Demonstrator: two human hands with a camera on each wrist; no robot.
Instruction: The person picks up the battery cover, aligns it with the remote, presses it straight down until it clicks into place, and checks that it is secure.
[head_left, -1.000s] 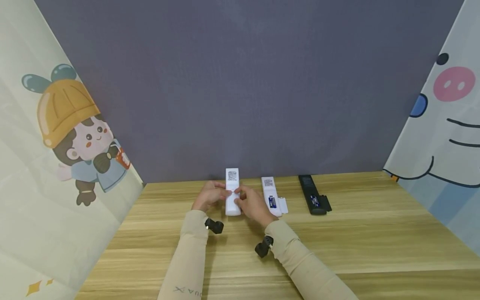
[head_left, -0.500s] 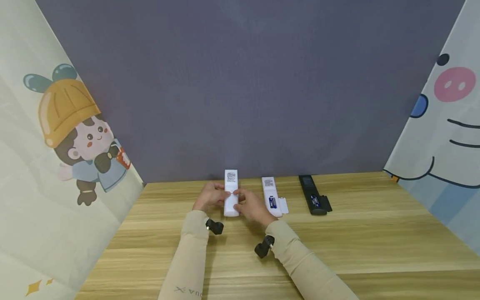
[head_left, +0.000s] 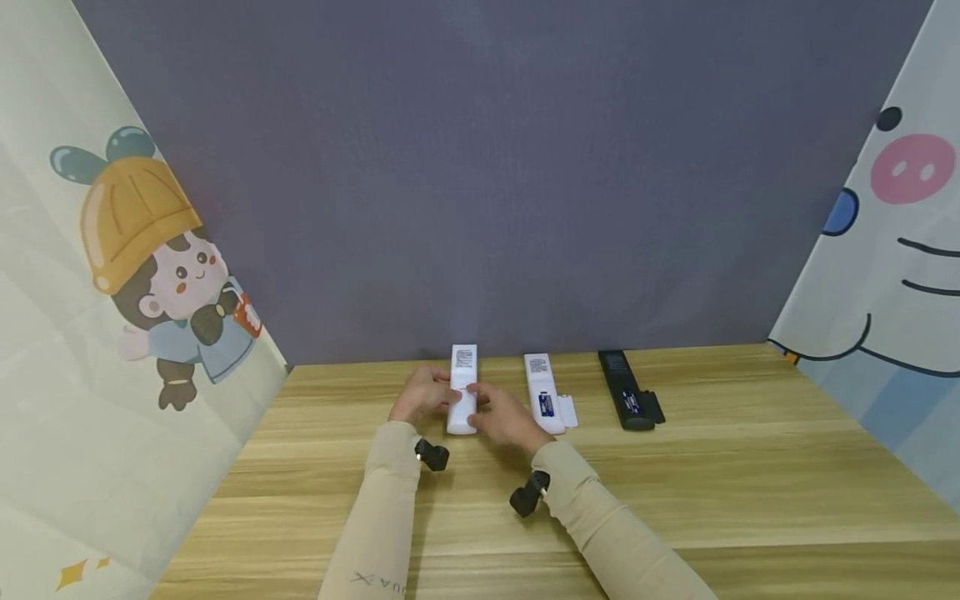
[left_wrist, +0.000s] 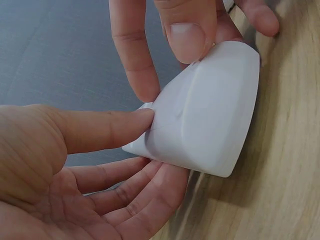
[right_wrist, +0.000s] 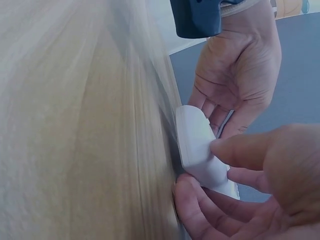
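Both hands grip a white remote control (head_left: 463, 360) by its long sides, its back with the printed label facing up. My left hand (head_left: 423, 394) lays its thumb on the back near the middle, with fingers curled under the far-left side, as the left wrist view shows. From the right, my right hand (head_left: 507, 415) holds the remote's near end between thumb and fingers, its index fingertip close to the left thumb. In the left wrist view the remote's rounded end (left_wrist: 220, 110) tilts close over the wood. No batteries show on this remote.
Right of the hands lies a second white remote (head_left: 538, 375) with blue batteries and its cover (head_left: 567, 411) beside it. Farther right is a black remote (head_left: 618, 375), also opened with batteries showing. A grey panel (head_left: 495, 183) rises behind the wooden table (head_left: 675, 517).
The held remote has come slightly toward the person and lower, its far end dipping. The left thumb has slid a little toward the near end. Remotes on the right stay put.
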